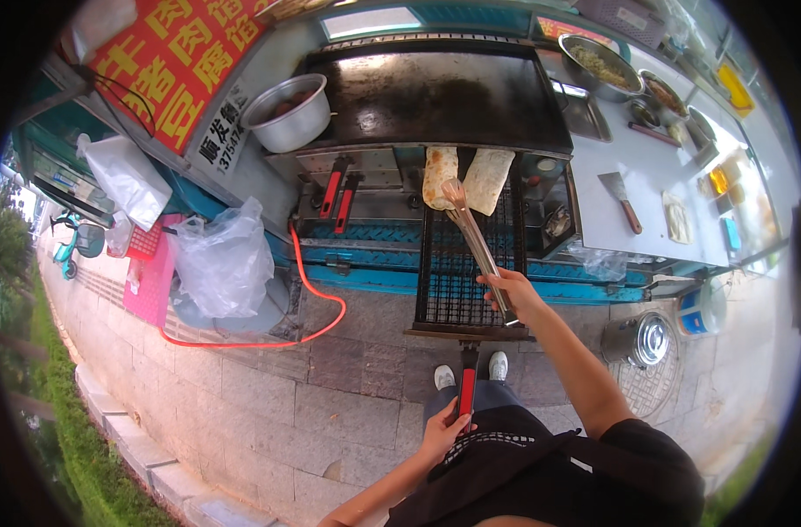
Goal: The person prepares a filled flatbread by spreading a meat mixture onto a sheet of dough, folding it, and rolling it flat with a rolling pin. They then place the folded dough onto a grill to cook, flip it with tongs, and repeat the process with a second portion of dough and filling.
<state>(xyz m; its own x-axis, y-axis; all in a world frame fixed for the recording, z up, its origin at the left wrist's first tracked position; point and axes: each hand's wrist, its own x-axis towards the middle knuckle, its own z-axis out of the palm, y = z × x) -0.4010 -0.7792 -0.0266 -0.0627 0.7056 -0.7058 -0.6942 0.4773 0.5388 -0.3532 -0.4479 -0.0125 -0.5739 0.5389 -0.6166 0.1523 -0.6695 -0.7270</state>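
Note:
My left hand [444, 429] grips the red and black handle [467, 388] of a wire grill rack [469, 290], which is pulled out like a drawer from under the griddle. In my right hand [517, 295] are metal food tongs [477, 240], pointing away from me. Their tips meet the lower end of a browned flatbread [441, 171] on the rack; whether they pinch it cannot be made out. Right of it lies a paler flatbread [488, 178]. The far ends of both reach the griddle's front edge.
Above the rack is a dark flat griddle [440, 99], with an aluminium pot [287, 113] at its left corner. A scraper [621, 201] and a folded piece of dough [677, 217] lie on the right counter. An orange hose [321, 290] crosses the pavement near a lidded steel pot [636, 339].

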